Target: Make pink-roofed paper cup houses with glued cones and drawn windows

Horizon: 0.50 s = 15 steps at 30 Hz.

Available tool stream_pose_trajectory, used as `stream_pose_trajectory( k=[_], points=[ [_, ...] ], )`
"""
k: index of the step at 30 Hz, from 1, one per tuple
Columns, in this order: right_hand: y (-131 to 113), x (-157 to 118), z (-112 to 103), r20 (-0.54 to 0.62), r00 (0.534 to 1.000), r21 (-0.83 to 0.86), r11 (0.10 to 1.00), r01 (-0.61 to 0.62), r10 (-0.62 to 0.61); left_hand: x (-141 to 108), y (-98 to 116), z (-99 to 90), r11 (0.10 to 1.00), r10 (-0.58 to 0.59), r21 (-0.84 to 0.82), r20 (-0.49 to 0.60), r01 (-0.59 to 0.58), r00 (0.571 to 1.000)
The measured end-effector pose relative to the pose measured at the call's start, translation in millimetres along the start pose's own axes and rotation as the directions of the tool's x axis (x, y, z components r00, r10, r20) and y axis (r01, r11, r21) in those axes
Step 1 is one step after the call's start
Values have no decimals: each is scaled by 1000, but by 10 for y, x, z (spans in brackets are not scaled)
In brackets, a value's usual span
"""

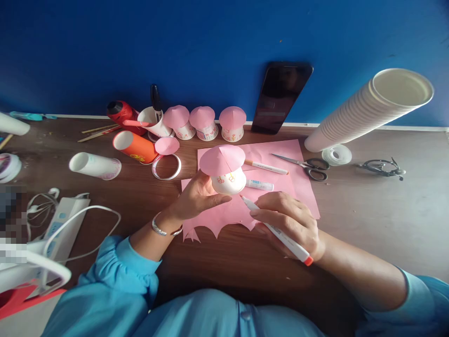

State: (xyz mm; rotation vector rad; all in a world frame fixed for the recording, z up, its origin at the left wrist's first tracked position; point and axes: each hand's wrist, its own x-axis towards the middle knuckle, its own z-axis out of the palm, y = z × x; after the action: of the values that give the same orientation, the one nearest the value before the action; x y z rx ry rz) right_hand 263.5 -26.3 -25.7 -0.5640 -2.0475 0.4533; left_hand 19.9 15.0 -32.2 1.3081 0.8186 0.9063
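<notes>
The left hand (194,199) grips the cone-topped cup (229,183) over the pink paper (304,194); the right (298,220) pinches the marker (292,244) — steady cup, light nib, clean lines.

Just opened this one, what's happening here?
The person's left hand holds a small white cup with a pink cone roof, orange-red drawings on its side. The right hand holds a white marker, its tip pointing at the cup. Three similar roofed cups stand along the blue wall. Scissors and another marker lie on cut pink paper.
</notes>
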Motion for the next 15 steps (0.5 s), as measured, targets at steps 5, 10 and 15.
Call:
stream_pose_trajectory(
  k=[5, 10, 15],
  points=[
    [-24, -25, 10, -12, 1000, -36, 999, 5, -6, -15, 31, 27, 999, -8, 54, 31, 6, 999],
    [-11, -39, 10, -8, 1000, -32, 999, -16, 15, -15, 62, 45, 997, -13, 73, 44, 9, 999],
    [8, -36, 19, -3, 1000, -24, 999, -21, 21, -10, 50, 34, 995, -4, 104, 39, 0, 999]
  ],
)
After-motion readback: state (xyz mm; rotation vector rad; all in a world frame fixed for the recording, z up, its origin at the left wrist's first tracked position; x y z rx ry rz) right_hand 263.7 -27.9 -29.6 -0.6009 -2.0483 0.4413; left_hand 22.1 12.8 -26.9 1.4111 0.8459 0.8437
